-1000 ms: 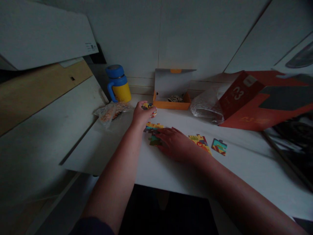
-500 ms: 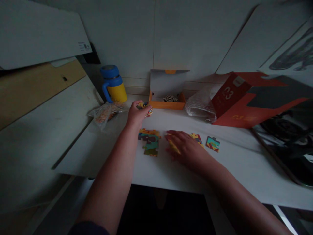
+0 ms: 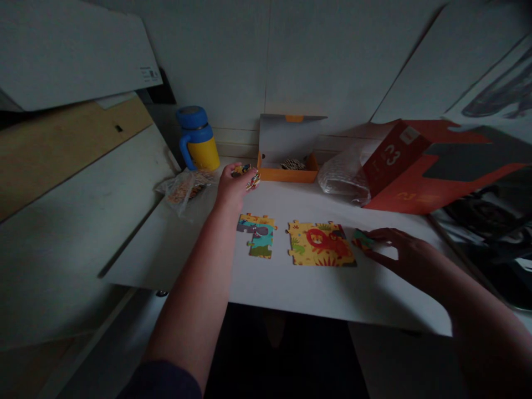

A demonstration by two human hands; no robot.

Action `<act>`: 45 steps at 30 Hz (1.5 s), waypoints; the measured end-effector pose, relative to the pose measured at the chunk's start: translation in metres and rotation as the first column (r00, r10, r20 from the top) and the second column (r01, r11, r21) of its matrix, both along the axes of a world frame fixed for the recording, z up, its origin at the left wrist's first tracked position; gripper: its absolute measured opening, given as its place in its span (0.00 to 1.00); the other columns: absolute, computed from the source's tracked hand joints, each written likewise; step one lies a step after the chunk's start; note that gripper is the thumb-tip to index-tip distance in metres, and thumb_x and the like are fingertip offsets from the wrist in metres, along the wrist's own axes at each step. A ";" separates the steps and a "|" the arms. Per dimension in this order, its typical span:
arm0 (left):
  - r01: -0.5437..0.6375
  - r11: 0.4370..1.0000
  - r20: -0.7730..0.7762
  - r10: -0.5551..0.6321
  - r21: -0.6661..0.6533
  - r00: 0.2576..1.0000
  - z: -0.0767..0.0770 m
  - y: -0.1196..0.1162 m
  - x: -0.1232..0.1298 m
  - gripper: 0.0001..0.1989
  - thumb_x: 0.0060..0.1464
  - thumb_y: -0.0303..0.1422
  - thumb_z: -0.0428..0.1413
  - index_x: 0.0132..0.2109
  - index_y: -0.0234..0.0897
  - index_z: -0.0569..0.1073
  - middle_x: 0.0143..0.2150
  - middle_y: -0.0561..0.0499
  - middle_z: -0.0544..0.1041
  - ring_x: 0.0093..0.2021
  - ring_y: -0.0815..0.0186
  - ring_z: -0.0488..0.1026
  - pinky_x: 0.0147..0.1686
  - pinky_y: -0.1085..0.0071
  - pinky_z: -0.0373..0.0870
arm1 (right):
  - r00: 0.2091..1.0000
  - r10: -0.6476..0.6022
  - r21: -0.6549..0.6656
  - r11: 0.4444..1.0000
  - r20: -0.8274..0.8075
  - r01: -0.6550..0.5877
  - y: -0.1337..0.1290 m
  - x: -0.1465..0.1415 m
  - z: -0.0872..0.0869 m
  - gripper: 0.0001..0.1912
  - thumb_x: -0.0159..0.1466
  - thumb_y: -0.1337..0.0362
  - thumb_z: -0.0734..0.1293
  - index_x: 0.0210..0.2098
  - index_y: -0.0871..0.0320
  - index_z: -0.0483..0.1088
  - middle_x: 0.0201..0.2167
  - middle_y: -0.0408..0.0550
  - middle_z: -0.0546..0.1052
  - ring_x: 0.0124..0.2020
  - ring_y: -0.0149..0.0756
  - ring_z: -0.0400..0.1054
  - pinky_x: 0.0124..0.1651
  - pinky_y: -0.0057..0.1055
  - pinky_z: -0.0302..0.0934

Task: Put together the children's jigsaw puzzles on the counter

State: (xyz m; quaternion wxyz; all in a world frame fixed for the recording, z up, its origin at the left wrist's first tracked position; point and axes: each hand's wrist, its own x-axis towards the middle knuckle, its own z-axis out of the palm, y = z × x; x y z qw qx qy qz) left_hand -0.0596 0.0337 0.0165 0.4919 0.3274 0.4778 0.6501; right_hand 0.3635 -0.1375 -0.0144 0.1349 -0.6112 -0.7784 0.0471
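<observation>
Since half a second ago, the right hand (image 3: 415, 255) has left the lion section (image 3: 322, 244) and shifted rightward to the green puzzle piece (image 3: 362, 240), while the left hand (image 3: 231, 187) has stayed toward the back of the white table (image 3: 274, 288). Pale boards (image 3: 75, 55) lean at the far left, and near them stands a yellow mug (image 3: 203, 153) with a blue lid and handle. Just in front of the mug lies a clear bag (image 3: 186, 189) with orange-brown contents. Next comes the left hand, curled around a stack of puzzle pieces (image 3: 253, 180) with the thumb laid across it. Nearer the person, the hippo section (image 3: 261, 236) lies flat, its pieces joined in an uneven outline. Farther back, an orange box (image 3: 286, 175) has its lid raised and holds something striped black and white (image 3: 293, 164). Right of the hippo section and apart from it, the lion section lies flat. Behind that, clear wrap (image 3: 343, 177) sits against a red box (image 3: 415, 185). Just beside the lion section's right edge is the green puzzle piece, pinched narrowly between the right hand's thumb and fingers; whether it is lifted, I cannot tell.
</observation>
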 end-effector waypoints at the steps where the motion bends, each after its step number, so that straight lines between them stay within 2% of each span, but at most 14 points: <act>1: 0.002 1.000 0.017 -0.002 0.013 1.000 0.001 0.000 -0.001 0.26 0.49 0.28 0.70 0.52 0.41 0.68 0.47 0.48 0.79 0.36 0.65 0.81 0.36 0.64 0.82 | 1.000 0.007 0.003 1.000 -0.005 -0.007 0.001 -0.001 0.002 0.23 0.66 0.45 0.67 0.52 0.54 0.74 0.49 0.60 0.82 0.44 0.53 0.80 0.49 0.51 0.73; 5: 0.017 1.000 0.031 -0.018 0.026 0.999 0.004 -0.002 -0.002 0.26 0.50 0.28 0.69 0.52 0.42 0.68 0.50 0.48 0.79 0.35 0.67 0.81 0.37 0.63 0.82 | 0.999 0.018 0.071 0.997 -0.030 -0.016 0.003 -0.006 0.008 0.24 0.64 0.46 0.69 0.51 0.55 0.69 0.45 0.58 0.81 0.40 0.50 0.78 0.41 0.46 0.73; 8: 0.035 0.999 0.035 -0.035 0.022 0.999 0.007 -0.004 0.000 0.26 0.51 0.28 0.69 0.53 0.42 0.68 0.49 0.48 0.79 0.36 0.67 0.81 0.37 0.63 0.82 | 0.998 0.008 0.142 0.990 -0.055 0.000 0.001 -0.033 0.017 0.24 0.63 0.48 0.69 0.52 0.55 0.68 0.46 0.58 0.81 0.39 0.49 0.77 0.40 0.45 0.72; 10: 0.043 0.999 0.039 -0.044 0.026 0.998 0.009 -0.005 0.001 0.26 0.51 0.27 0.68 0.54 0.42 0.68 0.48 0.48 0.80 0.36 0.66 0.81 0.37 0.64 0.82 | 0.994 0.066 0.137 0.989 -0.093 -0.053 -0.003 -0.071 0.026 0.22 0.64 0.51 0.69 0.53 0.55 0.70 0.46 0.58 0.80 0.41 0.49 0.77 0.43 0.45 0.72; 12: 0.039 0.999 0.035 -0.040 0.024 0.999 0.009 -0.005 0.003 0.26 0.51 0.27 0.68 0.54 0.42 0.67 0.48 0.49 0.80 0.36 0.66 0.81 0.36 0.65 0.81 | 0.974 0.183 0.104 0.980 -0.133 -0.170 -0.007 -0.121 0.035 0.20 0.65 0.55 0.70 0.54 0.55 0.71 0.49 0.58 0.79 0.48 0.51 0.76 0.50 0.47 0.72; 14: 0.035 0.999 0.028 -0.035 0.020 0.999 0.008 -0.005 0.003 0.26 0.51 0.28 0.69 0.54 0.42 0.68 0.48 0.48 0.80 0.36 0.66 0.81 0.36 0.64 0.81 | 0.935 0.323 0.080 0.946 -0.150 -0.314 -0.008 -0.175 0.040 0.19 0.64 0.59 0.71 0.54 0.55 0.71 0.52 0.58 0.78 0.52 0.52 0.73 0.55 0.49 0.70; 16: 0.043 0.999 0.026 -0.044 0.027 0.999 0.007 -0.006 0.003 0.26 0.51 0.28 0.69 0.54 0.42 0.68 0.49 0.47 0.80 0.36 0.66 0.81 0.36 0.65 0.81 | 0.902 0.398 0.058 0.917 -0.166 -0.394 -0.006 -0.221 0.041 0.19 0.65 0.62 0.71 0.55 0.56 0.72 0.54 0.58 0.77 0.55 0.51 0.72 0.59 0.47 0.68; 18: 0.056 0.998 0.027 -0.057 0.038 0.998 0.007 -0.007 0.003 0.26 0.51 0.28 0.69 0.54 0.42 0.68 0.50 0.47 0.80 0.36 0.66 0.81 0.36 0.65 0.81 | 0.879 0.459 0.003 0.887 -0.127 -0.462 0.001 -0.256 0.039 0.18 0.64 0.63 0.71 0.53 0.57 0.73 0.52 0.59 0.77 0.54 0.51 0.71 0.58 0.48 0.68; 20: 0.063 0.997 0.032 -0.064 0.041 0.997 0.007 -0.008 0.003 0.26 0.51 0.28 0.69 0.54 0.42 0.68 0.50 0.47 0.80 0.36 0.66 0.81 0.36 0.66 0.81 | 0.870 0.484 -0.018 0.873 -0.092 -0.487 0.010 -0.277 0.035 0.18 0.64 0.62 0.71 0.53 0.58 0.74 0.52 0.59 0.77 0.54 0.52 0.69 0.58 0.48 0.67; 25: 0.063 0.998 0.054 -0.065 0.027 0.996 0.010 -0.009 0.002 0.27 0.53 0.28 0.68 0.56 0.41 0.67 0.47 0.49 0.80 0.37 0.67 0.81 0.37 0.67 0.81 | 0.872 0.485 -0.009 0.874 -0.067 -0.487 0.022 -0.289 0.023 0.15 0.65 0.60 0.71 0.50 0.58 0.75 0.51 0.58 0.77 0.54 0.52 0.68 0.59 0.48 0.66; 29: 0.067 0.997 0.061 -0.069 0.029 0.996 0.010 -0.009 0.003 0.28 0.53 0.29 0.69 0.57 0.41 0.67 0.47 0.48 0.80 0.36 0.67 0.80 0.37 0.67 0.80 | 0.860 0.492 0.028 0.870 -0.134 -0.493 0.019 -0.284 0.016 0.17 0.66 0.60 0.70 0.53 0.56 0.75 0.55 0.58 0.77 0.57 0.53 0.68 0.61 0.50 0.66; 33: 0.063 0.998 0.049 -0.064 0.021 0.997 0.010 -0.009 0.003 0.28 0.53 0.29 0.69 0.57 0.41 0.67 0.49 0.47 0.80 0.38 0.67 0.81 0.38 0.68 0.80 | 0.863 0.466 0.054 0.884 -0.198 -0.465 0.017 -0.283 0.010 0.20 0.65 0.62 0.70 0.56 0.56 0.74 0.54 0.58 0.78 0.57 0.54 0.69 0.60 0.51 0.66; 39: 0.060 0.998 0.070 -0.062 0.027 0.996 0.009 -0.009 0.003 0.29 0.52 0.28 0.70 0.58 0.40 0.68 0.49 0.46 0.80 0.37 0.65 0.80 0.36 0.65 0.81 | 0.863 0.424 0.060 0.903 -0.273 -0.425 0.019 -0.288 0.008 0.14 0.66 0.61 0.71 0.51 0.55 0.74 0.50 0.56 0.79 0.54 0.51 0.70 0.60 0.49 0.67; 45: 0.072 0.997 0.046 -0.073 0.018 0.996 0.010 -0.012 0.004 0.30 0.53 0.29 0.69 0.60 0.40 0.67 0.51 0.45 0.80 0.38 0.66 0.80 0.37 0.67 0.80 | 0.846 0.397 0.055 0.912 -0.355 -0.406 0.021 -0.285 0.007 0.17 0.66 0.62 0.73 0.53 0.56 0.74 0.51 0.56 0.79 0.56 0.50 0.70 0.60 0.47 0.68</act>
